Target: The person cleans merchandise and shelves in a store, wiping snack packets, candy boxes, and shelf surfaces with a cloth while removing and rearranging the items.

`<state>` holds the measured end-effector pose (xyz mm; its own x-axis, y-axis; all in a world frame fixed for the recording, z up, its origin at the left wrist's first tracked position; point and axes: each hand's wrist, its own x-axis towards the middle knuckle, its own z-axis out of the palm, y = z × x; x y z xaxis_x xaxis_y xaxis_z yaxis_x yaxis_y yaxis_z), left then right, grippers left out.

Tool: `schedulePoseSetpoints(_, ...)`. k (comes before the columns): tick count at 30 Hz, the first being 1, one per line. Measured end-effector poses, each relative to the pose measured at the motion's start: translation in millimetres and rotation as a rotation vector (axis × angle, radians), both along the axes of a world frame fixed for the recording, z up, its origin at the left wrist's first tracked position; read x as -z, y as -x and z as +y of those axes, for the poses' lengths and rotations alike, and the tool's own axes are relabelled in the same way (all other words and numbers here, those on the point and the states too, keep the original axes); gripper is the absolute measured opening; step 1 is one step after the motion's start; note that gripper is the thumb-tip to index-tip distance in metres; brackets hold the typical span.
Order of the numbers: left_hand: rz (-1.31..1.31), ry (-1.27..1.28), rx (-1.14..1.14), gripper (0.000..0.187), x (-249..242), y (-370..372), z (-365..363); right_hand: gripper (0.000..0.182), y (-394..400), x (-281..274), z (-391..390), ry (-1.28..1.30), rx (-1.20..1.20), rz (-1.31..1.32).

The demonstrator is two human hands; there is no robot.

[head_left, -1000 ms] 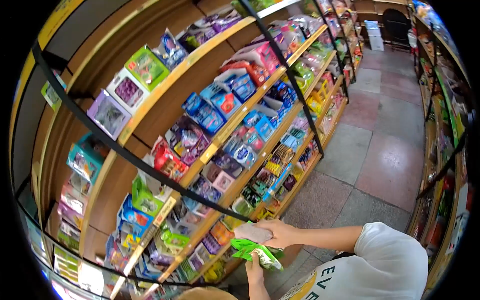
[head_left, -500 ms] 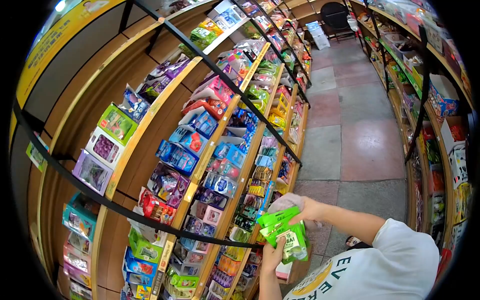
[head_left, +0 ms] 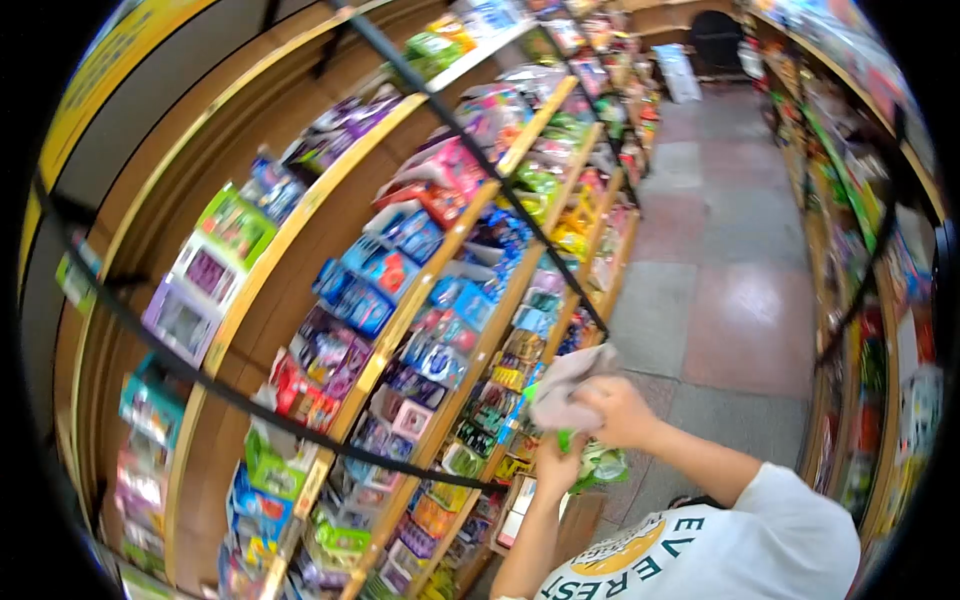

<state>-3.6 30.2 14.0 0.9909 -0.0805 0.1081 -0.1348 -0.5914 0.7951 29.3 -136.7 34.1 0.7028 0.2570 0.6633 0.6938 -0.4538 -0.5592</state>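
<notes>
Low in the frame, just right of centre, both hands meet in front of the shelves. The left hand comes up from below, closed around green snack packets that bulge out to its right. Directly above and touching it, the right hand is curled shut on a grey cloth, whose long side slants up-left toward the lower shelf edge. The cloth lies between the hands and the shelf, and the right hand is nearer to it. Further off, rows of coloured snack boxes fill the upper left, and the tiled aisle floor runs to the top. Half a second ago the packets stood upright and plainly visible; now the cloth and right hand cover most of them.
</notes>
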Motion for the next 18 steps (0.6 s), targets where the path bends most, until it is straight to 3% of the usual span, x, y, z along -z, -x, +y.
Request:
schedulePoseSetpoints(1,0.052,0.254,-0.006,0.021,-6.2,1.3,-13.2,0.041,-14.1,7.6,-6.6,-0.08,0.045,0.087)
schedulePoseSetpoints(2,0.139,0.359,0.007,0.024,-9.7,1.2,-18.1,0.039,-33.5,29.7,-14.2,-0.119,0.052,0.124)
schedulePoseSetpoints(3,0.15,0.398,-0.014,0.024,-7.2,-0.6,-19.0,0.036,-48.4,38.6,-25.7,-0.314,-0.069,0.19)
schedulePoseSetpoints(4,0.164,0.443,-0.025,0.024,-1.5,-4.4,-20.8,0.036,-62.7,54.3,-36.0,-0.294,-0.101,0.183)
schedulePoseSetpoints(6,0.243,0.481,-0.094,0.024,-8.5,-11.5,-19.4,0.036,-80.0,74.9,-52.4,-0.773,-0.023,0.73)
schedulePoseSetpoints(7,0.224,0.519,-0.137,0.024,-22.8,-9.4,-27.6,0.036,-82.2,75.7,-60.2,-0.752,-0.034,0.732)
schedulePoseSetpoints(9,0.13,0.582,-0.192,0.023,-28.8,-18.0,-34.7,0.047,-72.6,57.4,-70.6,-1.116,-0.236,1.15)
schedulePoseSetpoints(10,0.114,0.598,-0.235,0.022,-30.4,-20.2,-39.0,0.047,-70.6,62.4,-69.3,-1.108,-0.238,1.161)
schedulePoseSetpoints(12,0.077,0.621,-0.283,0.022,-13.7,-32.8,-44.4,0.064,-64.1,69.2,-62.7,-0.987,-0.595,1.112)
schedulePoseSetpoints(14,0.034,0.637,-0.327,0.022,-9.6,-40.6,-48.4,0.08,-56.6,44.4,-54.7,-0.706,-0.659,0.916)
schedulePoseSetpoints(15,-0.03,0.753,-0.409,0.023,-13.0,-44.2,-48.3,0.086,-58.2,30.8,-61.6,-0.608,-0.74,1.0)
schedulePoseSetpoints(16,-0.095,0.868,-0.489,0.024,-16.7,-48.2,-47.7,0.086,-61.2,30.8,-61.5,-0.61,-0.746,0.999)
schedulePoseSetpoints(18,-0.134,0.796,-0.484,0.024,-22.1,-56.1,-46.5,0.089,-67.3,29.0,-59.6,-0.656,-0.798,0.922)
